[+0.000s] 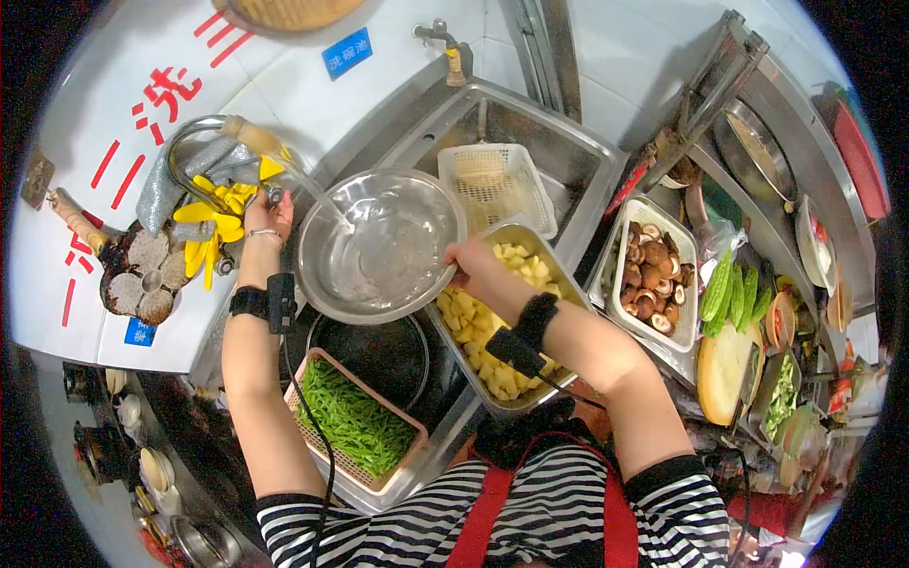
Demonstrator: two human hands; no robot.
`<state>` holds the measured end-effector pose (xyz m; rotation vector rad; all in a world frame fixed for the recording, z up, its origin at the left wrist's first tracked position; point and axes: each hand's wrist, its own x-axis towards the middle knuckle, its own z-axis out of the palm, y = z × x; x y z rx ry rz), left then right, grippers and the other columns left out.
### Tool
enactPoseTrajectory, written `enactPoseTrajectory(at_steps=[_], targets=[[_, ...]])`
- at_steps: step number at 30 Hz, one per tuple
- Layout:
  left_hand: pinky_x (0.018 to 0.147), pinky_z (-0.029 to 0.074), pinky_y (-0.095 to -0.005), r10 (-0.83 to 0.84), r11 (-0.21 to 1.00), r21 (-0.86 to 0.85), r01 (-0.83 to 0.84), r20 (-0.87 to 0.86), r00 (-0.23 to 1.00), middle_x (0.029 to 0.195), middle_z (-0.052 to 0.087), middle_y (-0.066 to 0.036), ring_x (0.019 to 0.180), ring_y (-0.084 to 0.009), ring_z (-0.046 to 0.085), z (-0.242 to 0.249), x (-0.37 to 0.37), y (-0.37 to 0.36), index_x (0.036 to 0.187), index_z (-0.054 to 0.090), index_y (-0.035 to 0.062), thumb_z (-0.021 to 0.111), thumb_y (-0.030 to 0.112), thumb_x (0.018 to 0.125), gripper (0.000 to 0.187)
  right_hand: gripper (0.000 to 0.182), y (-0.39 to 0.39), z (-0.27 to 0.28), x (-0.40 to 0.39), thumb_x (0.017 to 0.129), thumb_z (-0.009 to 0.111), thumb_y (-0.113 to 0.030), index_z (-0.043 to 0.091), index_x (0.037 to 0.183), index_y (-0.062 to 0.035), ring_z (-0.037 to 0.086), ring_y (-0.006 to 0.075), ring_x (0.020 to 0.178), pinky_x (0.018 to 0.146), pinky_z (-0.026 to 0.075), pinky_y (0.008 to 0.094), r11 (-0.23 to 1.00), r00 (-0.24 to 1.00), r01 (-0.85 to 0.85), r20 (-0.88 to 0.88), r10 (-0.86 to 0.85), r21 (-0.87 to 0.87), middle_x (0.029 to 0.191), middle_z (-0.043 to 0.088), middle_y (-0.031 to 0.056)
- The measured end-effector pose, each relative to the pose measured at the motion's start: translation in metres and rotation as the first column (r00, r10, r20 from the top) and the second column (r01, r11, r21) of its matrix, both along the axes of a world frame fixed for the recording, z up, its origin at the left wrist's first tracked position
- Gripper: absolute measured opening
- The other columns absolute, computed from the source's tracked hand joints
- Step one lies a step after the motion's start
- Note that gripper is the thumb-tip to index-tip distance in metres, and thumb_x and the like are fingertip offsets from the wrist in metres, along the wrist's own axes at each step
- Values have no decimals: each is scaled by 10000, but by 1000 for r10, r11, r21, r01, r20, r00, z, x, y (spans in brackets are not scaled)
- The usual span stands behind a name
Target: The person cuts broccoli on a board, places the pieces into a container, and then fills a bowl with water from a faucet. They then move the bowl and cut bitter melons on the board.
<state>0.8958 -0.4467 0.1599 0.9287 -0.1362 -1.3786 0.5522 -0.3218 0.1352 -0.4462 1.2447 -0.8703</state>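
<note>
My right hand (471, 266) grips the rim of a round stainless steel basin (322, 270), holding it over the sink. Water from the curved faucet (175, 156) runs into the basin, which has clear water in it. My left hand (269, 216) is closed at the tap handle (275, 194), beside yellow rubber gloves (213, 227). Just under my right forearm stands a metal tray of cut yellow potato chunks (464, 327). Below the basin, a pink basket (409, 423) holds sliced green vegetables (355, 417).
A white perforated basket (530, 161) sits in the far sink basin (578, 156). To the right are a white container of mushrooms (653, 270), green bitter gourds (727, 293) and a large cut gourd (721, 374). A second tap (440, 38) juts from the tiled wall.
</note>
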Motion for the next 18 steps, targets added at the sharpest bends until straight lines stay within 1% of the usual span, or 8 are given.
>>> enactPoseTrajectory(at_steps=[1, 5, 8, 10, 12, 14, 16, 18], targets=[[637, 541, -324, 41, 999, -9, -41, -2, 999, 914, 552, -185, 793, -292, 577, -2, 1, -2, 980, 463, -24, 445, 231, 882, 274, 156, 2, -4, 2, 656, 522, -4, 489, 809, -9, 541, 242, 581, 470, 497, 409, 1000, 1000, 12, 28, -12, 8, 713, 523, 102], [650, 545, -336, 26, 1000, -12, -26, 39, 999, 914, 548, -175, 813, -292, 572, 0, 5, -4, 974, 463, -29, 435, 213, 886, 258, 162, 8, -6, 7, 650, 518, -7, 488, 809, 0, 549, 249, 589, 467, 498, 418, 1000, 997, 25, 74, -26, 5, 721, 527, 105], [631, 543, -324, 42, 998, 48, -39, -62, 997, 911, 545, -164, 796, -278, 563, -1, 8, -9, 964, 471, -23, 434, 194, 887, 234, 154, 6, -8, 9, 649, 517, -13, 486, 799, 2, 554, 262, 595, 464, 497, 421, 999, 997, 41, 69, -40, -9, 720, 526, 114], [606, 539, -304, 96, 995, -7, -96, -35, 995, 910, 543, -160, 775, -269, 548, -12, 16, -17, 975, 476, -18, 452, 184, 880, 224, 155, 4, -8, 10, 645, 515, -9, 492, 797, 5, 558, 268, 608, 465, 497, 425, 999, 998, 33, 58, -31, -27, 732, 532, 120], [579, 533, -283, 100, 995, 11, -99, -91, 991, 907, 543, -151, 758, -262, 538, -14, 20, -20, 971, 482, -14, 492, 181, 862, 223, 157, 6, -2, 12, 641, 514, -6, 499, 796, 8, 561, 273, 621, 466, 497, 429, 999, 999, 22, 48, -20, -44, 744, 538, 127], [581, 521, -280, 129, 991, 55, -125, -82, 988, 818, 542, -97, 698, -211, 537, -10, 16, -17, 890, 514, 13, 530, 154, 840, 151, 153, 11, 13, 14, 640, 520, -9, 513, 790, 19, 565, 281, 651, 467, 498, 442, 999, 999, 29, 43, -28, -13, 779, 549, 144], [551, 515, -260, 120, 992, 51, -118, -37, 992, 750, 543, -77, 669, -196, 534, -16, 23, -22, 865, 524, 29, 559, 158, 822, 141, 149, 8, -1, 14, 644, 526, -14, 520, 788, 23, 565, 284, 655, 466, 497, 446, 1000, 998, 24, 54, -24, -10, 778, 552, 149], [529, 489, -220, 11, 997, 75, -34, 287, 958, 688, 536, -50, 647, -168, 531, -24, 34, -27, 822, 537, 56, 551, 159, 822, 105, 146, 7, -12, 11, 647, 532, -19, 526, 785, 26, 565, 288, 659, 466, 497, 450, 999, 997, 39, 65, -38, -10, 776, 556, 154]])
